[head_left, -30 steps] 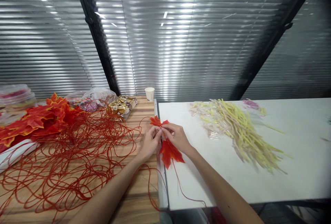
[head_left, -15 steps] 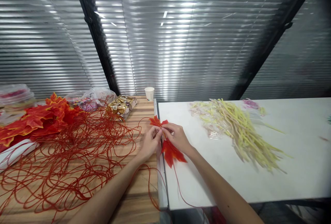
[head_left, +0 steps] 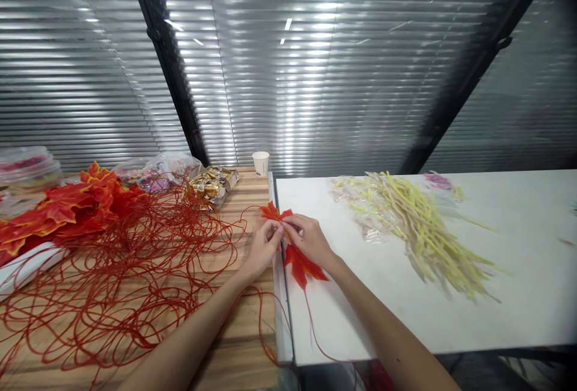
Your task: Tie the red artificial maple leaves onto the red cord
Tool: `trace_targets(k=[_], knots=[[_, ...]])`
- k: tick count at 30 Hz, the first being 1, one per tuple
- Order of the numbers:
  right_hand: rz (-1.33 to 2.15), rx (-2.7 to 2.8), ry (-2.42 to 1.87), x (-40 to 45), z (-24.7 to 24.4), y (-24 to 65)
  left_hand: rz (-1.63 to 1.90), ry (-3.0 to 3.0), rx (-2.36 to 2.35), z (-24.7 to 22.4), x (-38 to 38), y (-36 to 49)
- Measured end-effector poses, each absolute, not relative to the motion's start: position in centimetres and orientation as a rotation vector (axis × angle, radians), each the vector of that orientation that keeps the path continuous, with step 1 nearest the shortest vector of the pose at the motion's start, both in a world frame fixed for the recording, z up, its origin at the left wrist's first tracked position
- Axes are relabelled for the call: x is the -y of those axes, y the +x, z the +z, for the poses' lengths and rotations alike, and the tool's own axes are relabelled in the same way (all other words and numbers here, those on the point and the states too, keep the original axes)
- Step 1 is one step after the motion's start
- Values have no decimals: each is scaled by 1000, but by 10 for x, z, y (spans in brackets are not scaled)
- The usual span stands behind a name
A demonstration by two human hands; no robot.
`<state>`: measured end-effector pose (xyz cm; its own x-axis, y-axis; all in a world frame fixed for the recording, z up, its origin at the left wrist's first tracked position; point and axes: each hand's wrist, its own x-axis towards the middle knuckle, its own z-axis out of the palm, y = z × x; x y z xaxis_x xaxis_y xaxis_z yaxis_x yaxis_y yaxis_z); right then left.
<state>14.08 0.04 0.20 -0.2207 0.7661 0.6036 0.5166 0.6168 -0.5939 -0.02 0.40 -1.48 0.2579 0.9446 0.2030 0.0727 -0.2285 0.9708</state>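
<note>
At the front, a thin red string (head_left: 311,319) runs up over the edge of the white table (head_left: 505,246) to the near red leaf (head_left: 303,267). On the left, a big mess of red string (head_left: 135,270) covers much of the wooden table (head_left: 243,343). A white thing (head_left: 29,267) is at the left side, with bits of the string over it.

The near red leaf is just below the right hand (head_left: 311,239). I cannot tell if it hangs or lies flat on the white table. The right hand and the left hand (head_left: 262,248) are closed, tips together, and pinch the bottom of the far red leaf (head_left: 273,211). This is over the line where the 2 tables meet. The pinched bit is too small to see well.

To the right, a heap of yellow strips (head_left: 424,231) lies on the white table, part of it by a clear bag (head_left: 372,231). On the left is a pile of red leaves (head_left: 76,207) with yellow edges. Farther back are clear tubs (head_left: 29,169), gold packs (head_left: 210,183) in a box and 1 paper cup (head_left: 260,164). Behind everything are shiny blinds (head_left: 315,90).
</note>
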Motion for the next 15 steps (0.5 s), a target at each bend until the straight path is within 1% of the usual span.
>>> trace_targets(k=[15], knots=[[295,1954,-1062,3,5,141,1099,1534,-1018,-9,-2,0]])
